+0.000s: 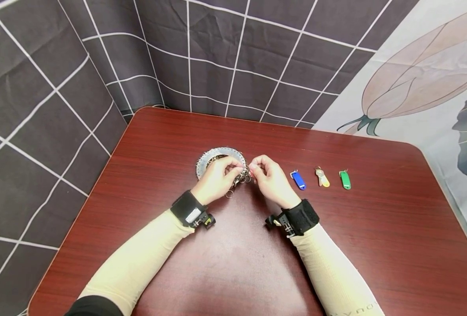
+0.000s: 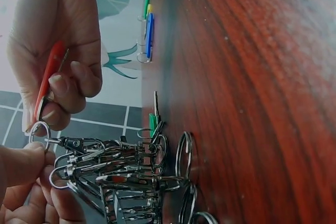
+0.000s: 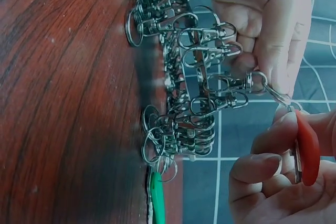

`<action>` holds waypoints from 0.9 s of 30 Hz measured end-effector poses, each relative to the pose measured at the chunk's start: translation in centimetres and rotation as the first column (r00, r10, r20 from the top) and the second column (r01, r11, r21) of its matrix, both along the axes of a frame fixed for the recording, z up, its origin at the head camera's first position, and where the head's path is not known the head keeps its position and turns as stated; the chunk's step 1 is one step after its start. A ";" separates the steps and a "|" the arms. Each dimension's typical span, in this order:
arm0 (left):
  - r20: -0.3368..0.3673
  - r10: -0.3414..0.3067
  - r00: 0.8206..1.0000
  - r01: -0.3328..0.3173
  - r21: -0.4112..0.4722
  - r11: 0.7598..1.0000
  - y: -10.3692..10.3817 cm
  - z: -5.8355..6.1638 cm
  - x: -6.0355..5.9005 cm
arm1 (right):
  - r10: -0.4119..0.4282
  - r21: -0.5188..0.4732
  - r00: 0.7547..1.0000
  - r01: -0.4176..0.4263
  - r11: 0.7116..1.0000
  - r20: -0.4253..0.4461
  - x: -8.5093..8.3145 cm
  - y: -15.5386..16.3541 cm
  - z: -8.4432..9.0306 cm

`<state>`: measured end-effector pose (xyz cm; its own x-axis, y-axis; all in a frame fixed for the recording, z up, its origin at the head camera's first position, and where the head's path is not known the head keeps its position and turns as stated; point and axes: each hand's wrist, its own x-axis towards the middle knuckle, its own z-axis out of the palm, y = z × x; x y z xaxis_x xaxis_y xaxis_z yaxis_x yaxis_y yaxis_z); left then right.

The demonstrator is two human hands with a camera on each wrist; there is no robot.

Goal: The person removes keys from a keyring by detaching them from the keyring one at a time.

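My left hand (image 1: 217, 177) pinches a small split ring (image 2: 39, 129) between thumb and fingers. That ring joins a swivel clasp (image 3: 236, 83) on a large flat silver key hoop (image 1: 229, 152), which carries many similar clasps and rings. My right hand (image 1: 270, 177) holds a red key tag (image 3: 308, 148) with a key (image 3: 297, 161) against it; the tag's top end meets the split ring at the fingertips of both hands. Whether the tag's own loop is threaded onto the split ring is hidden by fingers. A green tag (image 3: 157, 198) lies beside the hoop's lower clasps.
To the right on the red-brown table (image 1: 233, 263) lie a blue tag (image 1: 298, 180), a yellow tag with a key (image 1: 322, 177) and another green tag (image 1: 345, 180). A grid-patterned dark cloth (image 1: 213, 39) hangs behind the table's far edge.
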<state>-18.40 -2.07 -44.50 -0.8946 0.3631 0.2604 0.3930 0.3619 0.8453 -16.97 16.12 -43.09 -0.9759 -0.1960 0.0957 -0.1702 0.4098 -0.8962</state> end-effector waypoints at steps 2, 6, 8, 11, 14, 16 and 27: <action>-0.002 -0.008 1.000 0.008 -0.018 1.000 0.0 0.0 0.0 | 0.001 0.000 1.000 -0.001 1.000 -0.004 0.4 -0.2 0.8; 0.007 -0.033 0.999 0.033 -0.056 0.998 0.1 -0.3 -0.1 | -0.001 -0.001 1.000 0.001 1.000 -0.012 1.2 -0.8 2.4; 0.011 -0.040 0.999 0.041 -0.070 0.997 0.1 -0.4 -0.1 | -0.003 -0.001 1.000 0.003 1.000 -0.019 1.5 -0.9 2.9; 0.011 -0.039 0.999 0.040 -0.073 0.997 0.2 -0.4 -0.2 | -0.004 -0.002 1.000 0.003 1.000 -0.027 1.5 -0.9 3.0; 0.011 -0.020 1.000 0.021 -0.056 0.998 0.2 -0.5 -0.2 | 0.000 -0.009 1.000 0.000 1.000 -0.023 1.5 -0.8 3.0; 0.014 -0.002 1.000 0.003 -0.034 0.999 0.3 -0.5 -0.2 | 0.004 -0.013 1.000 -0.004 1.000 -0.016 1.5 -0.8 3.1; 0.002 0.044 0.999 -0.044 0.024 0.999 0.2 0.0 0.1 | 0.007 0.014 1.000 -0.007 1.000 -0.001 1.6 -0.9 3.2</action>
